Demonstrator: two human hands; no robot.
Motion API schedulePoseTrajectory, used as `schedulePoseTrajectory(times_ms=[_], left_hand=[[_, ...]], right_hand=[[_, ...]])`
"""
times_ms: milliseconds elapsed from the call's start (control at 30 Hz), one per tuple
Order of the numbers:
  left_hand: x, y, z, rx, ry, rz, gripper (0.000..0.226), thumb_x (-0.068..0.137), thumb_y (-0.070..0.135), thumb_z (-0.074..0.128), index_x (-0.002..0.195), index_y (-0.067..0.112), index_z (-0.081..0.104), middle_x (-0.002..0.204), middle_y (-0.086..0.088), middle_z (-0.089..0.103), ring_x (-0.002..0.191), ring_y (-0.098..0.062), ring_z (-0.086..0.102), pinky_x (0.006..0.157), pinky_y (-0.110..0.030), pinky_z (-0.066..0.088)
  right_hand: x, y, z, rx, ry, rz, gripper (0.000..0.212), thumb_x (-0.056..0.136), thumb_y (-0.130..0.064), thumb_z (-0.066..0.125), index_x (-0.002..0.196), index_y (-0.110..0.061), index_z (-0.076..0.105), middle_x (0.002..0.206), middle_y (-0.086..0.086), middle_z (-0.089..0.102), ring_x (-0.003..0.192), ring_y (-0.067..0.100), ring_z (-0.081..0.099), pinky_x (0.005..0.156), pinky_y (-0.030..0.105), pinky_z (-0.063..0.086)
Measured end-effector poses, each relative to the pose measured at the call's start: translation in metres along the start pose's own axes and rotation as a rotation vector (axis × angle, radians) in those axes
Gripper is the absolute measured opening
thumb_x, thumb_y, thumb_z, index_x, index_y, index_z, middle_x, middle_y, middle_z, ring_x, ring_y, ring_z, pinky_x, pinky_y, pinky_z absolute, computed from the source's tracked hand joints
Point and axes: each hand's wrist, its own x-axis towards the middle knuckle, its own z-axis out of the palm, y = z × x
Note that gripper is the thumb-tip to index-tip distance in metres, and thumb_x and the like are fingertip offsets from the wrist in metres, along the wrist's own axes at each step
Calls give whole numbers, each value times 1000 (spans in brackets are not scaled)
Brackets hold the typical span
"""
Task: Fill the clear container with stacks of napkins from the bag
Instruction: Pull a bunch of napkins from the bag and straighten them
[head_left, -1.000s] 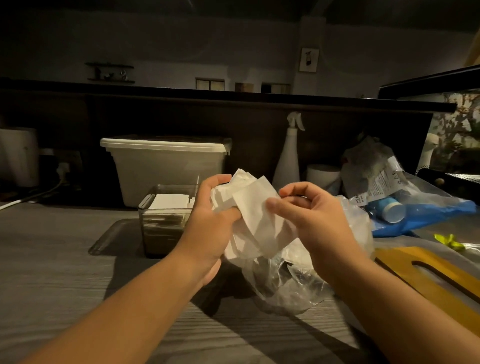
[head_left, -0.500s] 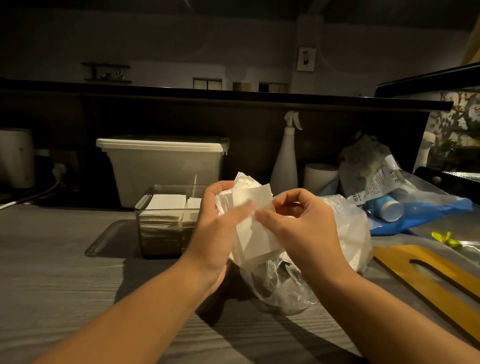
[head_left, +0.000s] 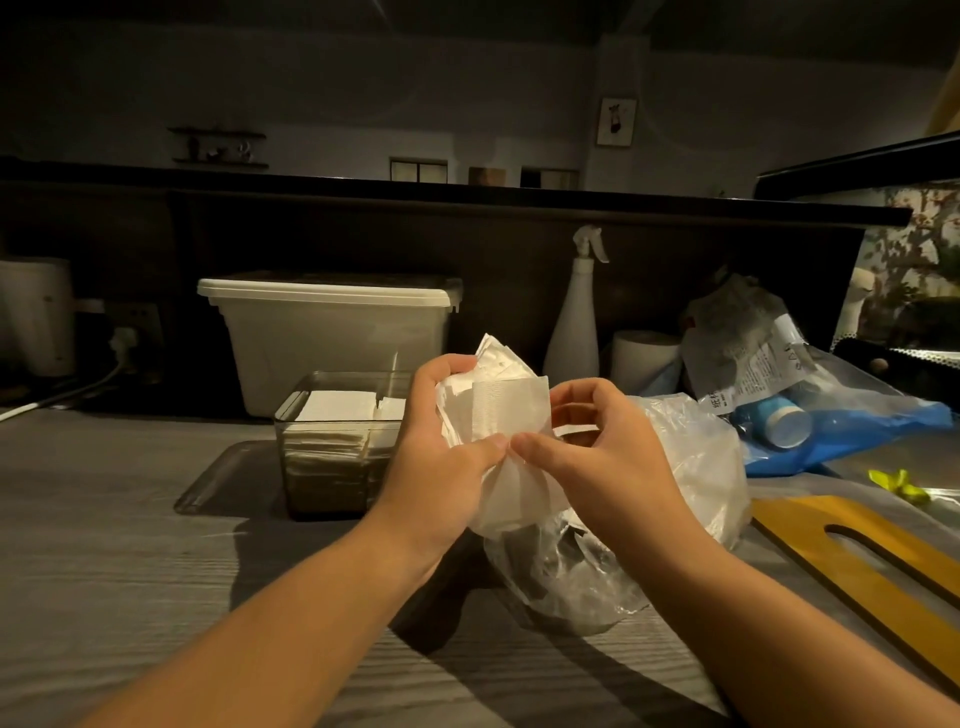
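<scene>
From the head camera: a messy bunch of napkins in the middle, up off the table. Gripped from the left by the left hand, fingers curled round it. Pinched at the lower edge between thumb and finger of the right hand. Just behind and below, a little to the right, the clear bag, crumpled and lying on the table. To the left and a bit farther away, the clear container, open on top, with a white pile stacked inside, nearly up to the rim. Behind that, a big white tub with a lid.

Looks like tidying the bunch before putting it in. To do that well:

- Square up the edges first, with no corners sticking out.
- Hold the stack flat with both hands.
- Carry it left, over the open top, then lower it straight down onto the pile.
- Go slow with such soft, floppy paper.
- Keep clear of the thin container wall, likely easy to knock.
</scene>
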Motion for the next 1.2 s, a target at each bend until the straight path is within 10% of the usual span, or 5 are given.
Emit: schedulePoseTrajectory(times_ms=[500, 1200], left_hand=[[5, 9, -8, -246, 15, -198, 34, 95, 10, 44, 118, 31, 58, 117, -9, 61, 98, -32, 59, 69, -39, 51], [7, 15, -10, -91, 46, -196, 39, 98, 9, 42, 116, 40, 58, 111, -4, 62, 97, -29, 58, 75, -43, 52]], right_hand=[[6, 1, -6, 281, -49, 98, 26, 80, -1, 66, 98, -18, 61, 96, 3, 65, 89, 25, 64, 68, 40, 58], [12, -5, -18, 192, -60, -26, 5, 86, -15, 74, 86, -19, 72, 86, -4, 75, 82, 12, 71, 65, 22, 57]])
